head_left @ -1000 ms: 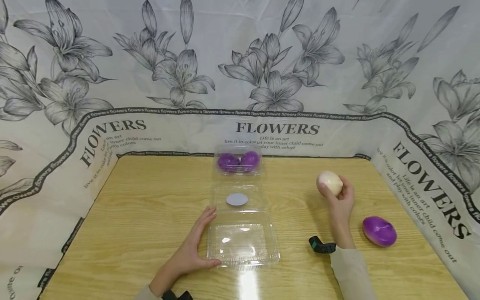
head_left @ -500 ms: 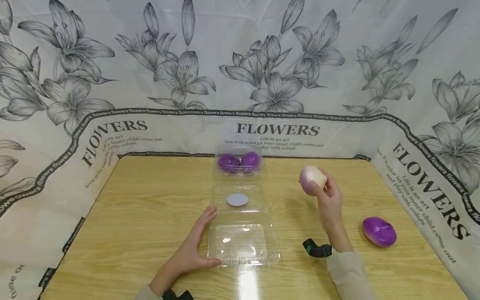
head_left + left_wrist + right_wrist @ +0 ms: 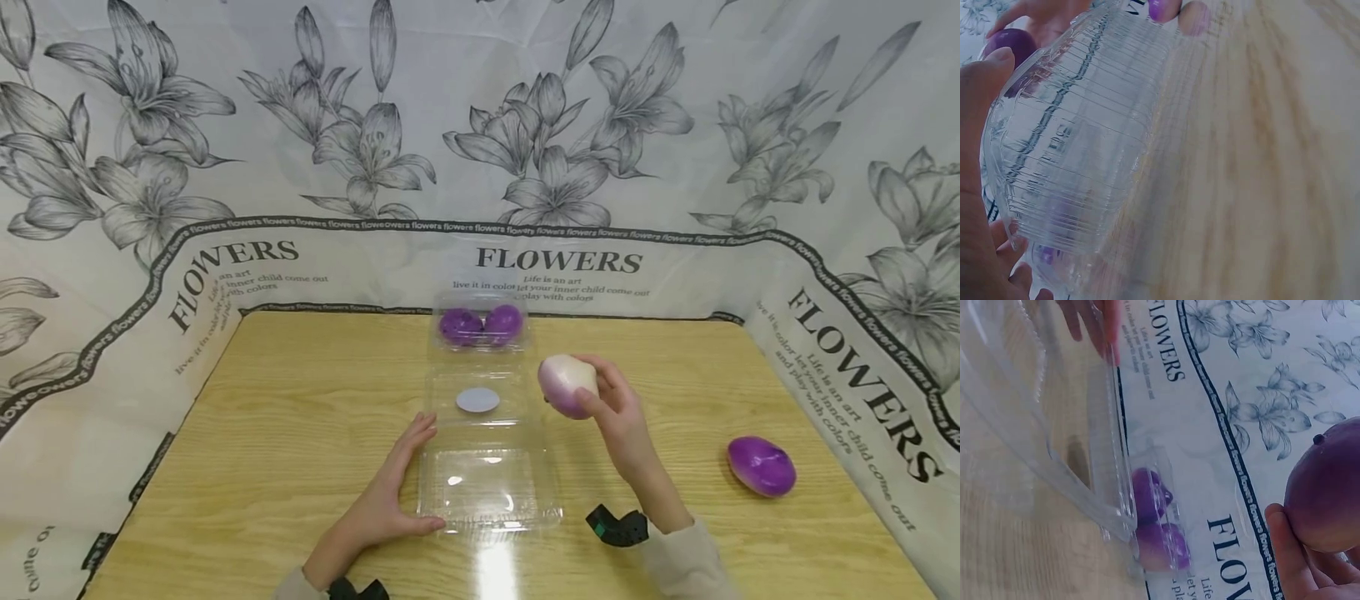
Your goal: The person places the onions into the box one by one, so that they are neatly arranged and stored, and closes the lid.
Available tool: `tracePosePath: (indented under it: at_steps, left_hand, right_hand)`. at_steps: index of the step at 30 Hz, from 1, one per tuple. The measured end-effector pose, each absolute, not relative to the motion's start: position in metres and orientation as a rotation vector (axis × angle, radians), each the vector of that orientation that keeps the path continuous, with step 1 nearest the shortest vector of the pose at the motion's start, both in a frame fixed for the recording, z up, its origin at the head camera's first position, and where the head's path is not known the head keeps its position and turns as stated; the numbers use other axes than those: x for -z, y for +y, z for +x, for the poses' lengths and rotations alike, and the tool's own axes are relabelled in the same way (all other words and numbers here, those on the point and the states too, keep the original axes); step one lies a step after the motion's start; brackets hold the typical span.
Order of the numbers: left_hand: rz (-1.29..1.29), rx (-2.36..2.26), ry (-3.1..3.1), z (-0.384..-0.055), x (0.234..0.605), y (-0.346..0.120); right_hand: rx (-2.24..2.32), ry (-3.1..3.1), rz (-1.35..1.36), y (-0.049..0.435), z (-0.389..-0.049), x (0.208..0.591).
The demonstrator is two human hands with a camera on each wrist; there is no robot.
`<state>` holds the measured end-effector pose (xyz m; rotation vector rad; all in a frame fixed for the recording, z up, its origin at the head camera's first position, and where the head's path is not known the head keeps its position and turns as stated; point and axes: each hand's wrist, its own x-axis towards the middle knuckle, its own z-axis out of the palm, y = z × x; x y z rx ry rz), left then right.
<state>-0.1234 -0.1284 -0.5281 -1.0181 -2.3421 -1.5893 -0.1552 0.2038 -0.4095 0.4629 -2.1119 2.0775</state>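
Observation:
A purple-and-cream round fruit (image 3: 567, 386) with a small dark nub is gripped between the thumb and fingers of my right hand (image 3: 621, 417). It is held up just right of a clear plastic clamshell container (image 3: 491, 483), which lies unfolded on the table with its lid toward the back. A white oval label (image 3: 477, 400) shows on the lid. My left hand (image 3: 378, 496) rests along the container's left side, fingers fairly straight and touching the edge, thumb at the front corner. In the left wrist view, the ribbed container wall (image 3: 1079, 144) stands beside the thumb.
Behind the open container, a second clear container (image 3: 480, 342) holds two purple fruits (image 3: 504, 323). Another purple fruit (image 3: 761, 467) lies on the table at the right. Flower-printed cloth (image 3: 555, 183) walls in the back and sides of the wooden table (image 3: 300, 392).
My right hand has carried the fruit left and, lately, lower, toward the open container, turning it so more purple shows. My left hand has stayed at the container's side.

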Motion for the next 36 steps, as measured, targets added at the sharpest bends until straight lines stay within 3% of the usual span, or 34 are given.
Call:
tracePosePath:
  at_steps: [20,36]
  left_hand:
    - [-1.012,1.583,-2.353,-0.123,0.527,-0.129]
    - [-1.050,1.550,-2.315,-0.124,0.525,-0.128]
  right_hand:
    - [-1.501,-2.665,0.893,0.124,-0.127,0.445]
    - [-1.148,-2.870,0.949,0.098,-0.123,0.460]
